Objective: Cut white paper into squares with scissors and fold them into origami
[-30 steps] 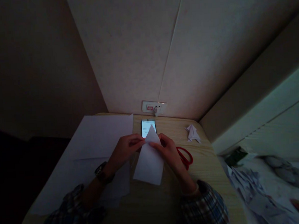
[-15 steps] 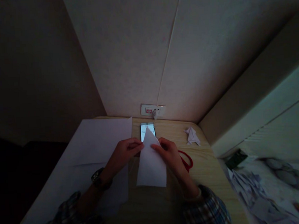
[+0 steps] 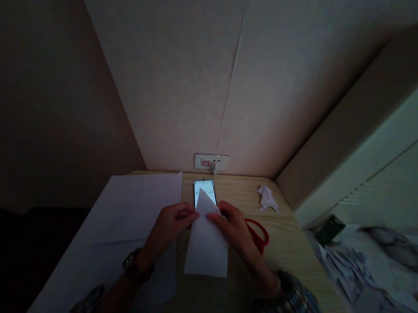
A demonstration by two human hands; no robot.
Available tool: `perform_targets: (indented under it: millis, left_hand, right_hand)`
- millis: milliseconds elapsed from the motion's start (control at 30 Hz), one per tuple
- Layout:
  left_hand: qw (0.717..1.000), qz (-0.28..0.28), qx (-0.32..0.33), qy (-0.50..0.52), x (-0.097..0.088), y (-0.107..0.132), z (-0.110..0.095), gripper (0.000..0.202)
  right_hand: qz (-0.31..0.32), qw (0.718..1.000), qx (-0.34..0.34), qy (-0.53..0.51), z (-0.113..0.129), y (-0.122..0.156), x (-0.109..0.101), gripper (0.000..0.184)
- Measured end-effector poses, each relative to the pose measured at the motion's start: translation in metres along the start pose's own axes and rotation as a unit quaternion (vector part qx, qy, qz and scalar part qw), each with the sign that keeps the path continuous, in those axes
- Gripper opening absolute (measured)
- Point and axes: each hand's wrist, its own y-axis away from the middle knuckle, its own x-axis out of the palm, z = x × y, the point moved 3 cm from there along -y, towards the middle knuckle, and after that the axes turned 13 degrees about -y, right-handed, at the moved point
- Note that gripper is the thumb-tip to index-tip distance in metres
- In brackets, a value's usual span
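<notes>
Both my hands pinch a folded white paper (image 3: 205,246) with a pointed top, held just above a wooden table (image 3: 289,255). My left hand (image 3: 172,222) grips its upper left edge with closed fingers. My right hand (image 3: 232,223) grips the upper right edge near the tip. A lit phone (image 3: 204,193) lies flat just behind the paper's tip. Red-handled scissors (image 3: 258,234) lie on the table right of my right hand, partly hidden by it.
Large white sheets (image 3: 128,218) cover the table's left side. A small folded paper figure (image 3: 266,198) sits at the back right. A wall socket (image 3: 211,162) with a plug is behind the phone. Scrap papers (image 3: 347,271) lie on a bed at right.
The view has tilted down slightly, so everything sits lower in the picture. The paper has turned a little in my hands, its lower edge swinging leftward. Both hands keep their grip.
</notes>
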Motion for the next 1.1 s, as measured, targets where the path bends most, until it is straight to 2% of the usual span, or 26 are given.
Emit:
perform_targets:
  millis: [167, 433, 600, 767, 933, 1100]
  left_hand:
    - [0.999, -0.033, 0.016, -0.028, -0.006, 0.0, -0.005, 0.02]
    - [0.997, -0.056, 0.025, -0.045, -0.011, 0.001, -0.004, 0.021]
    - [0.999, -0.014, 0.019, -0.044, -0.004, 0.001, -0.002, 0.02]
    - [0.999, 0.004, 0.01, -0.037, -0.001, 0.001, -0.003, 0.019]
    - [0.998, 0.034, -0.005, -0.058, 0.003, 0.004, -0.004, 0.02]
    - [0.993, 0.066, 0.007, -0.093, 0.007, 0.004, -0.003, 0.02]
  right_hand:
    - [0.018, 1.0, -0.002, 0.0, 0.001, -0.003, -0.004, 0.02]
    - [-0.005, 1.0, -0.017, 0.0, 0.004, -0.004, -0.009, 0.023]
    - [0.004, 1.0, -0.017, -0.024, 0.008, -0.004, -0.008, 0.018]
    - [-0.015, 0.999, -0.018, -0.025, 0.009, -0.004, -0.008, 0.023]
    - [0.0, 0.999, -0.011, -0.038, 0.008, -0.002, -0.004, 0.016]
    - [-0.034, 0.999, -0.001, -0.038, 0.006, -0.001, -0.003, 0.023]
